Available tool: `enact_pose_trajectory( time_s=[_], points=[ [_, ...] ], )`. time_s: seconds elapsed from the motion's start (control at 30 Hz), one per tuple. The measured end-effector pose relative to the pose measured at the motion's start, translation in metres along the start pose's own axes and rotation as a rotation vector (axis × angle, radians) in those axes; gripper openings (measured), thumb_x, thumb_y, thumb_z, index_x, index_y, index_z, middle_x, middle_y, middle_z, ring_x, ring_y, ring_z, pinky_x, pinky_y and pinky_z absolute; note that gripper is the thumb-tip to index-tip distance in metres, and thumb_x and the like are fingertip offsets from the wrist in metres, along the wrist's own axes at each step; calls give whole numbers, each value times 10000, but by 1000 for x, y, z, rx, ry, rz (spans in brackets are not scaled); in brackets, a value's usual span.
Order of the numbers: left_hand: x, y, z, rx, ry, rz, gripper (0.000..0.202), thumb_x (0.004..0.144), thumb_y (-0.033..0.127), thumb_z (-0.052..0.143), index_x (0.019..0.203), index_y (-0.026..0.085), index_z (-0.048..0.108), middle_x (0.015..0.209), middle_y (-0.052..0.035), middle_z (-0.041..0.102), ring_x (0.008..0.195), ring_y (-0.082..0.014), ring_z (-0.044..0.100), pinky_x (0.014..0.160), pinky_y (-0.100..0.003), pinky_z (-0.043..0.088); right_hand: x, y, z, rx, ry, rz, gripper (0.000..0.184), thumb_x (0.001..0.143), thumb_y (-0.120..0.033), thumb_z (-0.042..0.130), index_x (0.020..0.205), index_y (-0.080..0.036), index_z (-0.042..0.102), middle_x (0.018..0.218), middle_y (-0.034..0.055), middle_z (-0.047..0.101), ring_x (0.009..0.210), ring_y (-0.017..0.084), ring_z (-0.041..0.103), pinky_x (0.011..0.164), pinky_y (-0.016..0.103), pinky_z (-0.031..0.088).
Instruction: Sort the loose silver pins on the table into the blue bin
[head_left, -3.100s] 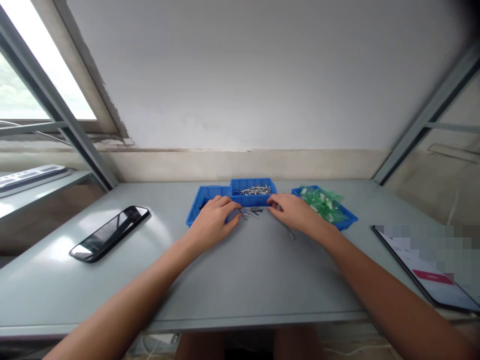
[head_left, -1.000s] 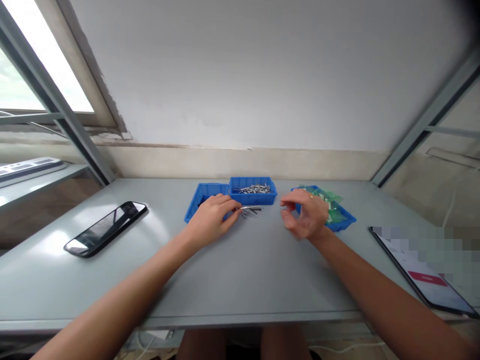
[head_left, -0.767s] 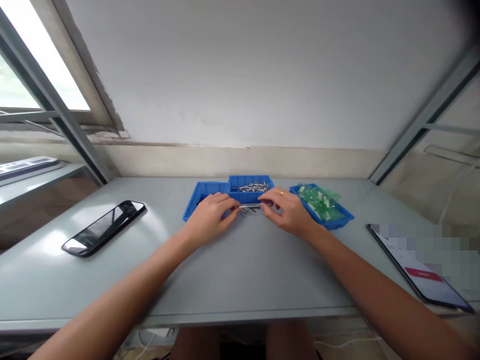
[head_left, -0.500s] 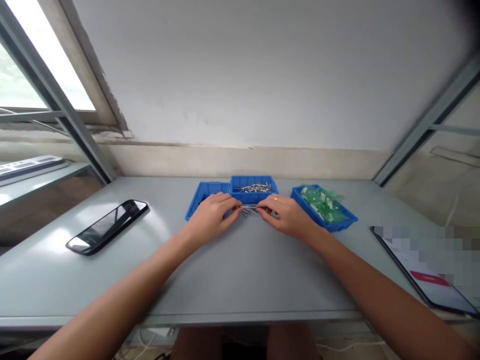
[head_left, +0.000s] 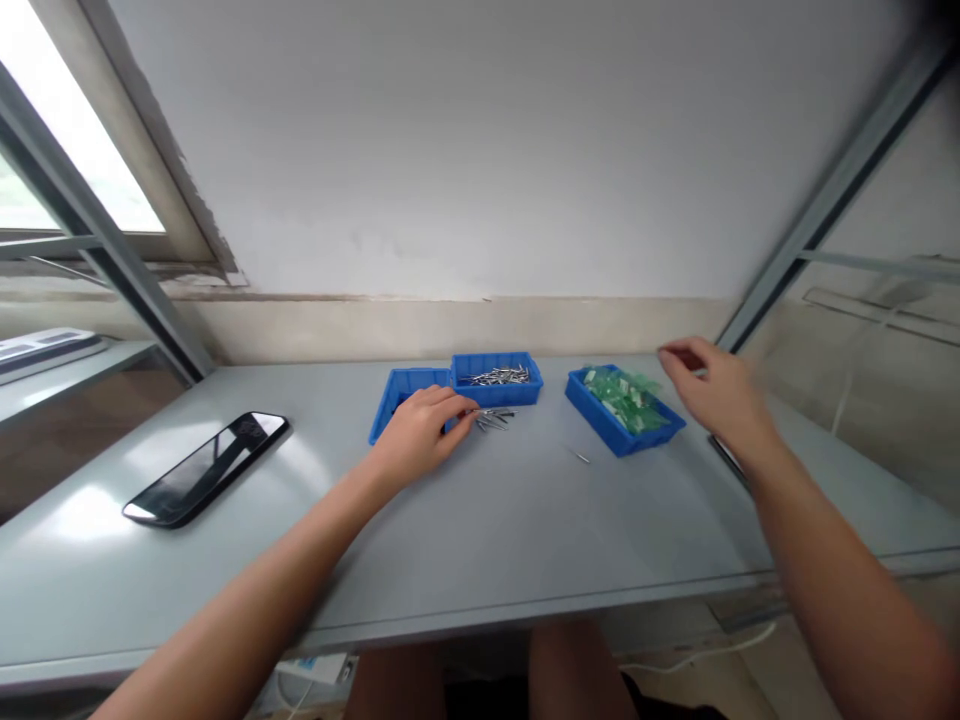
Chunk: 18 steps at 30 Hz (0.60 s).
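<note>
My left hand [head_left: 426,432] is pinched on thin silver metal pins [head_left: 495,412] that fan out to the right just over the table; their exact kind is too small to make out. Behind it, a blue bin [head_left: 409,378] is partly covered by the hand. Another blue bin [head_left: 510,392] holds many similar pins. To the right, my right hand [head_left: 716,390] is raised above the table, its thumb and fingers closed in a pinch; whatever is in them cannot be made out. Nearest to it stands a blue bin [head_left: 611,432] of green plastic packets [head_left: 630,400]. One loose pin [head_left: 580,456] lies on the table.
A black phone [head_left: 210,470] lies on the left of the grey table [head_left: 465,540]. A dark device edge [head_left: 726,460] shows beneath my right forearm. Metal frame posts rise at both sides, and a wall stands behind.
My right hand has left the pins at the middle and moved far right and up. A single pin now shows on the table. My left hand stays on its pins; the view has shifted.
</note>
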<state>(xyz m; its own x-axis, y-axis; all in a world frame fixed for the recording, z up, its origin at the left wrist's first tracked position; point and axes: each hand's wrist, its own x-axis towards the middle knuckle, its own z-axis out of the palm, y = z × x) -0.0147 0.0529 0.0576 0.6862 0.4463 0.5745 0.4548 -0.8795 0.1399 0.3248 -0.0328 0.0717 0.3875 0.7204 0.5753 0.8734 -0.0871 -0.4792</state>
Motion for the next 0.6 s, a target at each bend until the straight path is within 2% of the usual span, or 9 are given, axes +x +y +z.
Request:
enact_pose_trajectory(
  time_s=[0.03,0.1,0.13,0.2,0.27,0.33,0.5,0.6],
  points=[
    [0,1,0,3,4,-2,222,908,279,439,915,178,637,797,-41,630,751,-159,545,708,-300,444,-1,20,-5,-49,-84,100,269,819,-367,510,939,-166,643,908,120,670,813,230,614,750,352,453],
    [0,2,0,11,6,-3,224,908,276,438,919,175,638,805,-41,635,761,-161,547,724,-303,443,-6,49,-7,41,-347,264,325,782,-398,552,970,-150,644,997,151,659,843,238,622,687,323,472],
    [0,2,0,15,8,-1,224,908,275,438,924,176,638,809,-40,637,766,-161,548,732,-305,443,-9,58,-5,138,-475,278,355,792,-426,531,1019,-173,634,1057,139,646,874,234,621,657,303,480],
    [0,1,-1,22,24,-4,227,909,276,434,924,180,639,816,-38,638,775,-161,551,739,-306,443,-14,64,3,202,-568,276,352,797,-439,502,994,-182,640,1016,122,659,831,227,624,595,285,476],
    [0,-1,-1,26,55,-23,230,909,277,431,915,180,639,824,-40,639,780,-165,556,732,-307,444,-15,61,13,88,-587,225,281,785,-387,490,841,-162,649,791,91,671,653,206,604,543,290,447],
    [-1,-5,-2,22,79,-46,229,906,273,432,913,173,638,837,-46,641,787,-169,563,733,-310,447,-12,55,20,5,-583,142,243,786,-336,461,781,-157,624,668,54,632,561,182,563,543,293,431],
    [-2,-13,-4,17,75,-82,229,900,260,429,892,171,639,845,-52,649,795,-174,571,735,-308,448,-2,30,13,-113,-401,-5,278,795,-363,468,927,-163,610,704,42,636,646,198,584,579,284,406],
    [-3,-13,-4,24,77,-76,233,899,265,427,898,171,640,835,-51,648,796,-177,572,721,-303,446,-10,3,5,-266,-378,-161,275,833,-347,450,981,-176,605,700,46,651,660,206,589,574,281,372]
  ],
)
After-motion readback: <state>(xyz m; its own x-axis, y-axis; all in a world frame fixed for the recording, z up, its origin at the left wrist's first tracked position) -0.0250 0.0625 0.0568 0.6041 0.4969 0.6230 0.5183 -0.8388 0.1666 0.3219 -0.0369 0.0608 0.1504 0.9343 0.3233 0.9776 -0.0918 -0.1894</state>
